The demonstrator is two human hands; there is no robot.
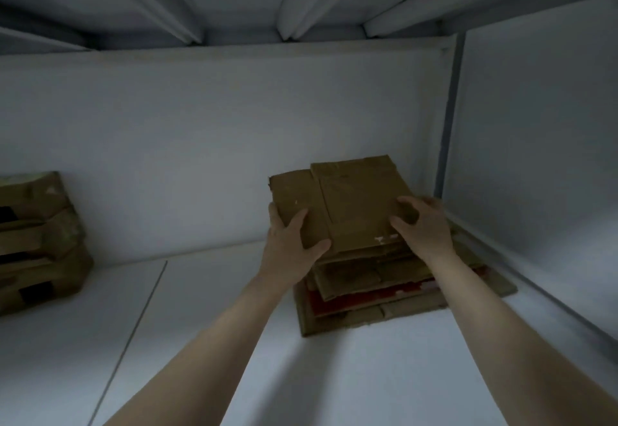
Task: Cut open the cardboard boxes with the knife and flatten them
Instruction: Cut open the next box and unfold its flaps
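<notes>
head view: a person's left hand and right hand grip a flattened cardboard box by its two side edges, over a pile of flattened cardboard in the right rear corner of a white shelf. the left thumb lies on top of the sheet with the fingers tucked under its edge. the right fingers curl over the opposite edge. the sheet's near edge meets the pile and its far end looks tipped up toward the back panel; whether it rests fully on the pile cannot be told. a second stack of brown boxes, seemingly not yet flattened, sits well apart at the shelf's left edge. no knife is in view.

the step in hand appears to be laying this flattened box on the pile. it would go best with both grips kept level, so the sheet comes down flat rather than corner first, and with its edges squared to the layer beneath. the left fingers under the sheet should slide out sideways before any weight goes on. flat palms pressed along the creases would then keep the folds from springing up. the lower layers already lie skewed, so a sheet set off-centre could slip toward the front. the back and side panels make a handy stop to push against.
</notes>
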